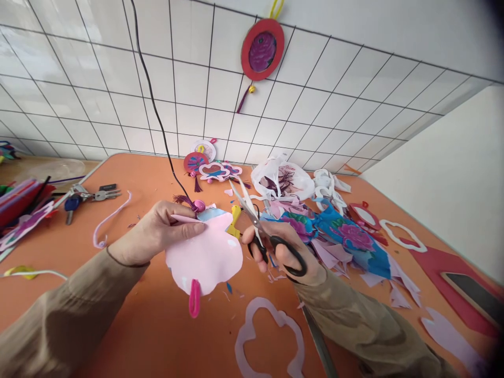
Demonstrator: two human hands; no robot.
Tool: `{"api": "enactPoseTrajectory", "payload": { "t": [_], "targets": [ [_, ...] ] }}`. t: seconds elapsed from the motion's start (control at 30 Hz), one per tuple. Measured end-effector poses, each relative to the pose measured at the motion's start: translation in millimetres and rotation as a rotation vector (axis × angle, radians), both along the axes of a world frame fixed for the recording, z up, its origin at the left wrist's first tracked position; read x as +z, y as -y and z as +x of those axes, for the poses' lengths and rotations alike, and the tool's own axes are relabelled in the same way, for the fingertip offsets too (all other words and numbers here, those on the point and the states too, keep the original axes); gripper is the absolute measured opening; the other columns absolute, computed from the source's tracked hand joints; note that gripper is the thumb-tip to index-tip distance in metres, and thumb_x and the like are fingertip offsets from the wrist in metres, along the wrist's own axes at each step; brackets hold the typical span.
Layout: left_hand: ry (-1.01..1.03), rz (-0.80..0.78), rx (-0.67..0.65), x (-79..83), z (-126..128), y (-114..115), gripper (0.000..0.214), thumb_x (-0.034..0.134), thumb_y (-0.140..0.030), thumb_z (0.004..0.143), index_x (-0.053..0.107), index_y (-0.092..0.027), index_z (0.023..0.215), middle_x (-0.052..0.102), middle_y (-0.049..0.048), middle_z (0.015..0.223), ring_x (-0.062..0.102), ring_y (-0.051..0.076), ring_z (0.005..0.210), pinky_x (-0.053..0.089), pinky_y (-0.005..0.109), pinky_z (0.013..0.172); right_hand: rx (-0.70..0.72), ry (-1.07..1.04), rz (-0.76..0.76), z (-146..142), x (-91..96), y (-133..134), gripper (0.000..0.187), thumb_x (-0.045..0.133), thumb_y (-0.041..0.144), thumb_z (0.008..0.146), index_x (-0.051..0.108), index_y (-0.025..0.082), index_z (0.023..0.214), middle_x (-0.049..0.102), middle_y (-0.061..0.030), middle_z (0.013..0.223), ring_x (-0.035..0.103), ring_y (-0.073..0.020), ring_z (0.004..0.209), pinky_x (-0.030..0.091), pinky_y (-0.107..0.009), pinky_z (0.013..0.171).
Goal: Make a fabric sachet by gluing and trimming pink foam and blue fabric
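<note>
My left hand [159, 233] pinches the upper left edge of a pink paper flower shape [205, 252], thumb on top. A bright pink pipe-cleaner loop [194, 298] sticks out at the shape's lower edge. At its top are a pink bead [199, 205] with a dark purple tassel and a bit of blue material. My right hand [283, 249] has its fingers in the black handles of scissors [260, 228]. The blades are spread and point up and away, just right of the paper and apart from it. A yellow glue gun [234, 220] lies partly hidden behind the shape.
Blue floral fabric [350, 236] and pink scraps lie to the right, beyond a white plastic bag [281, 178]. A pink cloud-shaped frame [240, 346] lies in front. Keys [106, 194] and a pale pipe cleaner [112, 215] sit left. A black cord [151, 94] hangs down the tiled wall.
</note>
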State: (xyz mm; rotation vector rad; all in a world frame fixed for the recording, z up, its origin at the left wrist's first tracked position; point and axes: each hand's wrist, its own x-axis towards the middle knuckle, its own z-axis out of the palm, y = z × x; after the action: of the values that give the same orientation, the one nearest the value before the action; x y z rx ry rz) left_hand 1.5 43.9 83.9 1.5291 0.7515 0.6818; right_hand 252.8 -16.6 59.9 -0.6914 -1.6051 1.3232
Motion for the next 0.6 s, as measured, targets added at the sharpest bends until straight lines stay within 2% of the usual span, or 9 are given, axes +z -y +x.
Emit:
{"api": "enactPoseTrajectory", "payload": {
  "t": [0.1,0.3,0.47,0.6],
  "targets": [
    [0.005,0.023,-0.009,2.4,0.2,1.0,0.054,0.069,-0.037,0.080,0.030,-0.017,0.047,0.024,-0.0056,0.048,0.023,0.005,0.043,0.016,0.023,0.038,0.015,0.069,0.025,7.2,9.3,-2.0,0.048,0.059,0.058,0.084,0.064,0.015,0.104,0.056,-0.0020,0.072,0.056,-0.0113,0.059,0.043,-0.024,0.054],
    [0.071,-0.114,0.002,-4.6,3.1,0.2,0.052,0.073,-0.038,0.075,0.035,-0.016,0.047,0.030,-0.0059,0.047,0.029,0.005,0.042,0.020,0.021,0.038,0.092,0.127,0.069,16.4,11.3,-8.3,0.046,0.056,0.055,0.088,0.063,0.014,0.106,0.055,-0.0014,0.066,0.053,-0.0116,0.052,0.038,-0.024,0.045],
    [0.092,-0.216,-0.002,-7.4,4.7,-2.2,0.045,0.076,-0.039,0.072,0.047,-0.014,0.048,0.041,-0.0039,0.046,0.039,0.007,0.042,0.028,0.020,0.038,0.128,0.095,0.082,19.0,3.7,-14.3,0.055,0.065,0.061,0.079,0.066,0.011,0.102,0.056,-0.0013,0.065,0.052,-0.0100,0.053,0.038,-0.021,0.046],
    [0.049,-0.221,-0.113,2.4,-1.4,-4.8,0.041,0.078,-0.035,0.070,0.054,-0.012,0.046,0.047,-0.0022,0.045,0.039,0.006,0.038,0.028,0.019,0.036,0.228,0.202,-0.011,42.5,8.6,-18.2,0.068,0.065,0.071,0.071,0.070,0.011,0.104,0.056,-0.0012,0.061,0.050,-0.0092,0.047,0.038,-0.019,0.040]
  ]
}}
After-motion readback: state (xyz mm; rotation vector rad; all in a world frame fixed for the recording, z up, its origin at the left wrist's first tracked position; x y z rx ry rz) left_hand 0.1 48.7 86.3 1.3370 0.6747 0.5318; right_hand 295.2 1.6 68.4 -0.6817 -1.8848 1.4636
